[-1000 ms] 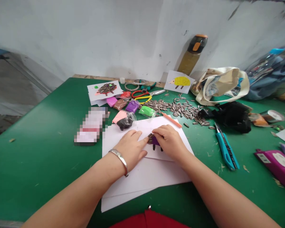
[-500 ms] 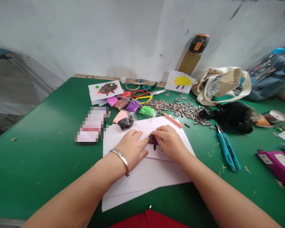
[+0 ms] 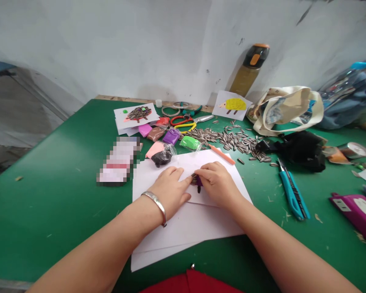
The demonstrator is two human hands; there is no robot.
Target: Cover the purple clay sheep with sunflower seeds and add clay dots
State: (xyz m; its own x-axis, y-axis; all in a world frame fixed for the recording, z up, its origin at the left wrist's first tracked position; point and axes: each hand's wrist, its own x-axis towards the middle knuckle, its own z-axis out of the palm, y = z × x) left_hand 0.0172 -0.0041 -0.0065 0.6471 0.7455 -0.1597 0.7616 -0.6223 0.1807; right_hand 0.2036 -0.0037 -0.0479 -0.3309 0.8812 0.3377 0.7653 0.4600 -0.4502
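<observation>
White paper sheets [image 3: 183, 228] lie stacked on the green table, under both hands. On the top sheet is a small purple clay figure [image 3: 199, 181] with a black leg and seeds on it, mostly covered by my fingers. My left hand [image 3: 170, 191] rests on the paper with its fingers spread, index fingertip at the figure's left side. The fingers of my right hand [image 3: 218, 181] are pinched together over the figure; whatever they hold is hidden.
Behind the paper are clay packs [image 3: 171, 136], scissors [image 3: 189, 122] and a pile of sunflower seeds [image 3: 238, 140]. A teal cutter [image 3: 293, 191] lies on the right, a blurred-out phone [image 3: 117, 162] on the left. Farther back stand a hedgehog picture [image 3: 232, 105] and a bottle [image 3: 250, 69].
My right hand has shifted very slightly at the figure. My left hand keeps its place on the paper.
</observation>
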